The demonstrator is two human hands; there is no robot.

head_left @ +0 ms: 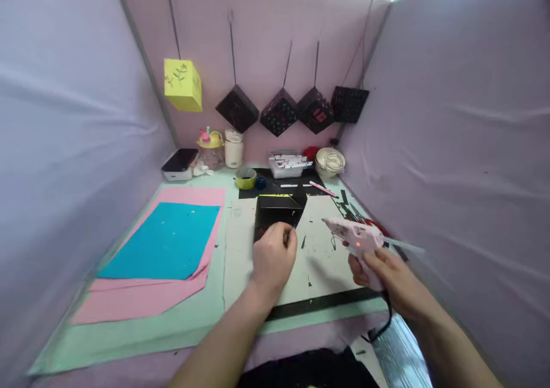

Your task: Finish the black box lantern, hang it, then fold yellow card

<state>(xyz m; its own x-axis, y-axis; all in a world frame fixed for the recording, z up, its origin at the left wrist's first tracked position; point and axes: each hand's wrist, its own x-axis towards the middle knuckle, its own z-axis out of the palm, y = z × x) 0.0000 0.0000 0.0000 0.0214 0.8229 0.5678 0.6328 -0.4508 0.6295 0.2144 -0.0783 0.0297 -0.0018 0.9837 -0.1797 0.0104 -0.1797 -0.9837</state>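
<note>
The black box looks like smooth card. Right of it, the glue gun is smooth plastic; left, the blue sheet looks matt; behind, the tape roll looks glossy.
</note>
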